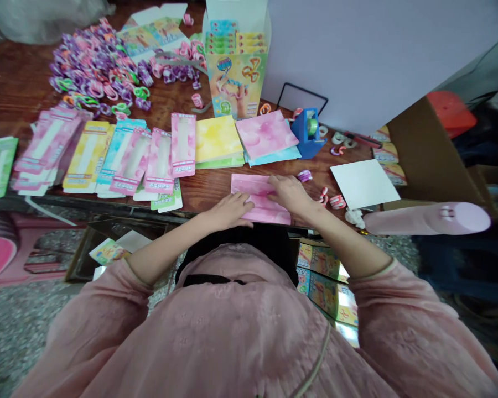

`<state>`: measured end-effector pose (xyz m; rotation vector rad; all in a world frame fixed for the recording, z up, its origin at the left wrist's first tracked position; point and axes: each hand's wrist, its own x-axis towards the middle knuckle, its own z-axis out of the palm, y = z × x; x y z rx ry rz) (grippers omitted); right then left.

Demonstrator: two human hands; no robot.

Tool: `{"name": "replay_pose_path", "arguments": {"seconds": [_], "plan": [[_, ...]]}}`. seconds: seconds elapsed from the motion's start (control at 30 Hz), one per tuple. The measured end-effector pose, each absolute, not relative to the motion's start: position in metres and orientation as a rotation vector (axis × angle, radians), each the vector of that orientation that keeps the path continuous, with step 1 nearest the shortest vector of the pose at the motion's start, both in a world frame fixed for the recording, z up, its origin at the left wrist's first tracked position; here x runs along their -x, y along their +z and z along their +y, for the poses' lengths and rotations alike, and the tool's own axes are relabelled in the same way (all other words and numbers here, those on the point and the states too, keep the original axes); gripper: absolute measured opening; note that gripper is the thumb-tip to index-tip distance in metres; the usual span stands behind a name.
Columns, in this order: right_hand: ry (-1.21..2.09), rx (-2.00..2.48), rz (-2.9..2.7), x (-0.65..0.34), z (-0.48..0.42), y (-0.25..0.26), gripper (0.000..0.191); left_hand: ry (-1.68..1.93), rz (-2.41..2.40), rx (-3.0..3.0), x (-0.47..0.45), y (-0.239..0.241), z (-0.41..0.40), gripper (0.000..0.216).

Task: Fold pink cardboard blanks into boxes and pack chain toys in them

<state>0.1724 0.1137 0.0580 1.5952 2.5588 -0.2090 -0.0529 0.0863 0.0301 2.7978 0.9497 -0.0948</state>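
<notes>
A pink patterned card [257, 189] lies at the near edge of the wooden table [20, 83]. My left hand [229, 211] rests flat on its near left corner, fingers stretched out. My right hand [289, 192] presses on its right part, fingers bent down onto the card. Just beyond it lie stacks of yellow [218, 141] and pink [266, 135] patterned cards. A small purple ring toy [304, 176] and red-white ring toys [334, 200] sit to the right of my right hand.
Rows of flat pink, yellow and blue window sleeves [108, 155] lie at the left. A heap of purple and pink ring toys [99, 66] fills the far left. A printed display box [236, 61], a blue tape dispenser [309, 131], a white sheet [364, 182] and a cardboard box [431, 155] stand farther right.
</notes>
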Motion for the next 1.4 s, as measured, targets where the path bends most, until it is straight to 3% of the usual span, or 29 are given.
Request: {"name": "replay_pose_path", "arguments": {"seconds": [0.1, 0.2, 0.37, 0.67, 0.83, 1.07, 1.4], "plan": [[-0.203, -1.621, 2.536, -0.172, 0.11, 0.056, 0.029, 0.095, 0.961, -2.715, 0.056, 0.049, 0.099, 0.062], [-0.192, -1.645, 2.521, -0.173, 0.108, 0.052, 0.029, 0.268, 1.248, -2.768, 0.046, 0.056, 0.114, 0.05], [-0.122, -1.608, 2.564, -0.174, 0.104, 0.046, 0.02, -0.001, 1.329, -2.784, 0.024, 0.044, 0.126, 0.022], [0.01, -1.473, 2.661, -0.172, 0.069, 0.025, 0.029, -0.135, 1.215, -2.869, 0.026, 0.032, 0.102, 0.03], [-0.08, -1.459, 2.654, -0.176, 0.06, 0.021, 0.026, -0.149, 1.087, -2.869, 0.036, 0.037, 0.095, 0.023], [-0.197, -1.483, 2.652, -0.182, 0.066, 0.022, 0.024, -0.056, 1.016, -2.752, 0.046, 0.034, 0.103, 0.031], [-0.433, -1.586, 2.604, -0.181, 0.087, 0.035, 0.032, 0.076, 1.18, -2.521, 0.042, 0.023, 0.118, 0.026]]}}
